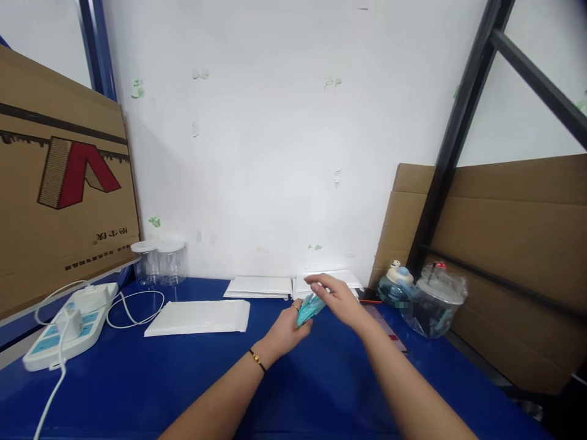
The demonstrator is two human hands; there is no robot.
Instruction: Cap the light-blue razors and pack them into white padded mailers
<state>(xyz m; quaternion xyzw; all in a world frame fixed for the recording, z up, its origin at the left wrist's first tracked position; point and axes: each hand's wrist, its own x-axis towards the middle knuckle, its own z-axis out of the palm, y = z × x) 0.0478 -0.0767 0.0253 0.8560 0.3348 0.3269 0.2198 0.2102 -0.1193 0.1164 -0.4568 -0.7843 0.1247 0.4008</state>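
Observation:
My left hand [285, 333], with a ring and a dark bracelet, is closed around a bundle of thin teal strips [310, 309]. The strips fan up and to the right out of its fingers; their exact kind is too small to make out. Over the bundle's upper right end sits my right hand [338, 298], fingers stretched out and bent slightly downward. Whether its palm touches the strips is hidden. Behind the hands lie white flat packets [259, 286] near the wall, and a larger white packet [197, 318] rests on the blue table [183, 385] to the left.
A white power strip [71, 327] with cables lies at the left, near two clear lidded jars [171, 263]. At the right stand a clear lidded tub [435, 299], a teal glass container [395, 284] and a phone [369, 296]. Cardboard [513, 256] lines the right side.

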